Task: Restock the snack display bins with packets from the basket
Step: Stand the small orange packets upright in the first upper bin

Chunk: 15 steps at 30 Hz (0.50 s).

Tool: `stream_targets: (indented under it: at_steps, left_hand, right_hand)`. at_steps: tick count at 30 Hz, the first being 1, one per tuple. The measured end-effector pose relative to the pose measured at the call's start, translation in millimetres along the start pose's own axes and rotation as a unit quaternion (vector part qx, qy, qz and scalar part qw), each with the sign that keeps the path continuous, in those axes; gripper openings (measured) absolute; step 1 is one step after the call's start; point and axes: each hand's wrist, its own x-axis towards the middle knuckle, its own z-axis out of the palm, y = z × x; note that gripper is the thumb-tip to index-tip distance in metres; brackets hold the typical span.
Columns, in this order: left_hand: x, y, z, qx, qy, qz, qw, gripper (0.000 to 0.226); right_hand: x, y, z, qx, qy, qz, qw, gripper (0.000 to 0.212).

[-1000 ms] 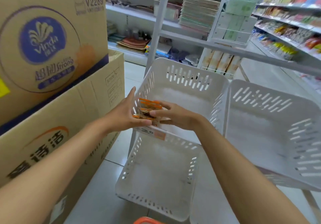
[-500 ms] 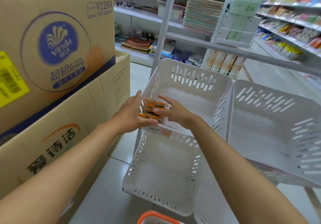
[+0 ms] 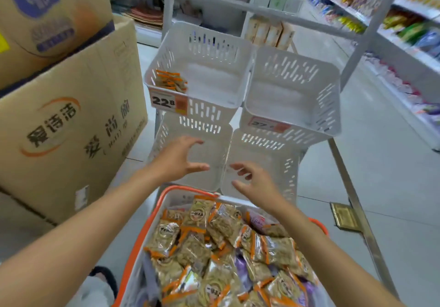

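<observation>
An orange-rimmed basket (image 3: 152, 221) below me is heaped with orange-and-clear snack packets (image 3: 214, 242) and a few purple ones. Several white slotted display bins stand in front of it. The upper left bin (image 3: 214, 42) holds a small stack of orange packets (image 3: 170, 82) in its near left corner. My left hand (image 3: 176, 159) hovers with fingers spread over the lower left bin (image 3: 214, 178), holding nothing. Over the lower right bin (image 3: 290, 171) my right hand (image 3: 257, 182) hangs with loosely curled fingers, also holding nothing. The upper right bin (image 3: 333, 97) holds nothing.
Stacked cardboard boxes (image 3: 71, 121) stand close on the left. A price tag reading 22.8 (image 3: 166, 103) hangs on the upper left bin. The rack's metal leg (image 3: 357, 202) slants down on the right. Stocked shelves (image 3: 404, 20) line the aisle beyond.
Both hands have let go of the orange packets, which now lie in the upper left bin. The hands have drawn back down towards the basket, and my view has tilted down.
</observation>
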Motion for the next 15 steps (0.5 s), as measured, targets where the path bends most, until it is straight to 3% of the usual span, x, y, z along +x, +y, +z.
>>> stream_targets:
  at_steps: [3, 7, 9, 12, 15]
  left_hand:
    - [-29, 1, 35, -0.023, -0.025, -0.023, 0.999, 0.077]
    - [-54, -4, 61, -0.034, -0.048, -0.040, 0.997, 0.073]
    - [-63, -7, 66, -0.039, -0.051, -0.039, 0.997, 0.070]
    - [-71, -4, 66, -0.071, -0.050, -0.029, 0.996, 0.073]
    - [-76, 10, 60, -0.135, -0.106, -0.016, 0.985, 0.084]
  right_hand:
    - [-50, 46, 25, -0.035, -0.059, 0.074, 0.995, 0.045]
    - [-84, 69, 72, -0.127, -0.147, 0.046, 0.980, 0.075]
    - [-87, 72, 81, -0.126, -0.114, 0.044, 0.984, 0.058]
    - [-79, 49, 59, -0.106, -0.001, 0.040, 0.994, 0.029]
    - [-60, 9, 32, -0.009, -0.033, -0.009, 0.999, 0.015]
